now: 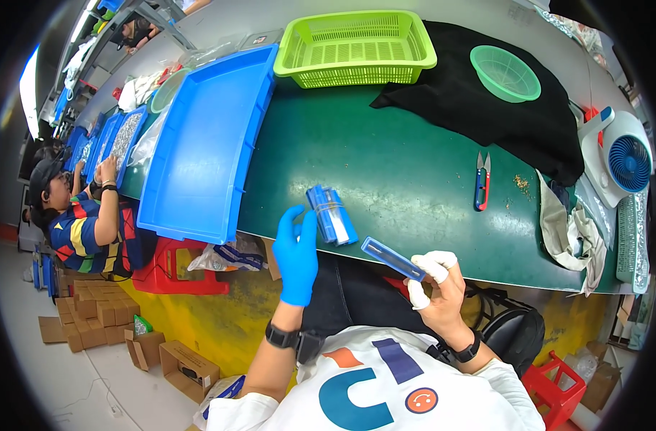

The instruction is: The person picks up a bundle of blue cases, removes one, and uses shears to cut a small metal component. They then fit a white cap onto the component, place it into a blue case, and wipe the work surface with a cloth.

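Note:
My right hand [437,286], with white finger cots on the thumb and fingertips, pinches one end of a slim blue case [391,257]. The case has a clear window, and a thin dark item shows inside; I cannot make out its kind. In a blue glove, my left hand [297,255] has its fingers apart and holds nothing. Just beyond its fingertips a bundle of similar blue cases [331,214] lies on the green table [385,158], tied round with a band.
A blue tray [199,144] lies at the left, with a lime green basket [357,72] behind. Farther right are a pale green bowl [505,74] on black cloth [457,108], thread snips [482,181] and a small fan [625,154]. A co-worker [91,223] sits at the left.

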`<state>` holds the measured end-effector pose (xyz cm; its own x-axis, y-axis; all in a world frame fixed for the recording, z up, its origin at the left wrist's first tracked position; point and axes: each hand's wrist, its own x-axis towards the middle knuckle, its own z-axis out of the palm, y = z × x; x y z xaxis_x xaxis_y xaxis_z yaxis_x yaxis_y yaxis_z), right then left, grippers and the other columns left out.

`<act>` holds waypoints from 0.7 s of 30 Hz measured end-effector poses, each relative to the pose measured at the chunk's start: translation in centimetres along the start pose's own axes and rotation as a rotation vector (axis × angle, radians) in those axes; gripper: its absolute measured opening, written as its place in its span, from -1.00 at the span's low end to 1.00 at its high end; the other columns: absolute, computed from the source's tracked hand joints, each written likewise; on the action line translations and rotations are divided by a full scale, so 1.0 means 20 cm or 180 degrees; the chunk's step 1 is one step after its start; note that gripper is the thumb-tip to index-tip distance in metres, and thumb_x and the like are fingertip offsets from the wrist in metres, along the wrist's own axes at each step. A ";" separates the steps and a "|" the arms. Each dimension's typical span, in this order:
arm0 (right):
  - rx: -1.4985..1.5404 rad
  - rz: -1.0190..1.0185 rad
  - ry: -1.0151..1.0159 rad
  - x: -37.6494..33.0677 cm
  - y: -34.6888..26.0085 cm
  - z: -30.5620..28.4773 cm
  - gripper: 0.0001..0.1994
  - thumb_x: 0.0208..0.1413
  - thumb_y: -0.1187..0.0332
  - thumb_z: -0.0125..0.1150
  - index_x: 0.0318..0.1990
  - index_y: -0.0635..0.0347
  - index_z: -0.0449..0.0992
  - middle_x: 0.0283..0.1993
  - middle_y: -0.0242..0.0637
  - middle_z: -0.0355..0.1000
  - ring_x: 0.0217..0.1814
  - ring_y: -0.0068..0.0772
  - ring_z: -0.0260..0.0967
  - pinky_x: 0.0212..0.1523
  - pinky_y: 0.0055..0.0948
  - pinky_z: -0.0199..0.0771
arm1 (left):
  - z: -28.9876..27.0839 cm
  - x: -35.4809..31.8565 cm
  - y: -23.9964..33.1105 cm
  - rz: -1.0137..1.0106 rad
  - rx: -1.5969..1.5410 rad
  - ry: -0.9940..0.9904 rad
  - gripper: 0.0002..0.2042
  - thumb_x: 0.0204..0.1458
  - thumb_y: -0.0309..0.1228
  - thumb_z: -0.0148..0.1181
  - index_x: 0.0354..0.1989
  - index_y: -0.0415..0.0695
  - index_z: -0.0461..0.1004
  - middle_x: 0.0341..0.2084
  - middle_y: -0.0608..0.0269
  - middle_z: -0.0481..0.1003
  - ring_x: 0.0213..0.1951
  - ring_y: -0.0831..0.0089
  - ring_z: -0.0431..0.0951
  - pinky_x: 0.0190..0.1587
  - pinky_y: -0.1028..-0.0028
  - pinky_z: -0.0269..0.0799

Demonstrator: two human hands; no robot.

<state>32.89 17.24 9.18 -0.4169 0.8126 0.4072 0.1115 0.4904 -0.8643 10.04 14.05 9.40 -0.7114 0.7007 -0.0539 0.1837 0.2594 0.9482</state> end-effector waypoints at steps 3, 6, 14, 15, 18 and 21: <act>0.0041 0.0072 -0.0043 -0.01 0.00 0.00 -0.61 -0.21 0.76 0.07 -0.12 0.32 0.39 -0.16 -0.21 0.15 -0.28 -0.44 0.35 -0.34 -0.56 0.55 | -0.04 -0.10 0.05 0.0063 -0.0019 0.0357 -0.73 0.06 -0.36 0.09 -0.09 -0.21 0.38 -0.53 0.36 0.42 -0.50 0.70 0.31 -0.47 0.65 0.22; 0.0101 0.0082 -0.0088 -0.02 0.02 0.02 -0.61 -0.19 0.76 0.05 -0.11 0.33 0.39 -0.15 -0.21 0.14 -0.28 -0.44 0.35 -0.32 -0.55 0.55 | -0.04 -0.13 0.02 -0.0220 -0.0465 0.0001 -0.75 0.05 -0.42 0.09 -0.10 -0.21 0.39 -0.52 0.43 0.38 -0.45 0.72 0.30 -0.41 0.69 0.23; 0.0192 0.0189 -0.0210 -0.03 -0.01 0.03 -0.63 -0.16 0.75 0.03 -0.10 0.34 0.38 -0.14 -0.22 0.14 -0.24 -0.43 0.36 -0.30 -0.53 0.55 | -0.03 -0.23 0.06 -0.0485 -0.0987 -0.0427 -0.75 0.04 -0.47 0.10 -0.08 -0.19 0.41 -0.41 0.43 0.41 -0.37 0.71 0.34 -0.30 0.71 0.27; 0.0197 0.0185 -0.0217 -0.03 -0.01 0.03 -0.63 -0.16 0.75 0.03 -0.10 0.34 0.38 -0.14 -0.22 0.14 -0.24 -0.43 0.36 -0.30 -0.53 0.55 | -0.04 -0.25 0.07 -0.0484 -0.0987 -0.0418 -0.75 0.04 -0.47 0.10 -0.08 -0.19 0.41 -0.41 0.43 0.41 -0.37 0.71 0.34 -0.30 0.71 0.27; 0.0416 0.0266 -0.0286 -0.03 -0.03 0.05 -0.65 -0.14 0.73 0.03 -0.11 0.35 0.37 -0.14 -0.21 0.14 -0.25 -0.41 0.36 -0.28 -0.51 0.54 | -0.04 -0.31 0.11 -0.0839 -0.1119 -0.1609 -0.75 0.04 -0.49 0.09 -0.07 -0.20 0.41 -0.33 0.38 0.45 -0.31 0.70 0.39 -0.26 0.71 0.28; 0.0646 0.0423 -0.0444 -0.04 -0.05 0.06 -0.67 -0.10 0.69 0.02 -0.10 0.35 0.37 -0.16 -0.21 0.17 -0.26 -0.42 0.36 -0.28 -0.52 0.52 | 0.02 -0.34 0.16 -0.1191 -0.1504 -0.1863 -0.74 0.02 -0.48 0.12 -0.09 -0.21 0.41 -0.38 0.40 0.44 -0.34 0.72 0.37 -0.31 0.71 0.28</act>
<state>31.99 15.72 9.34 -0.5325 0.8074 0.2540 -0.0037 0.2979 -0.9546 15.63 10.41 12.70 -0.1783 0.8894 -0.4210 -0.3905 0.3288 0.8599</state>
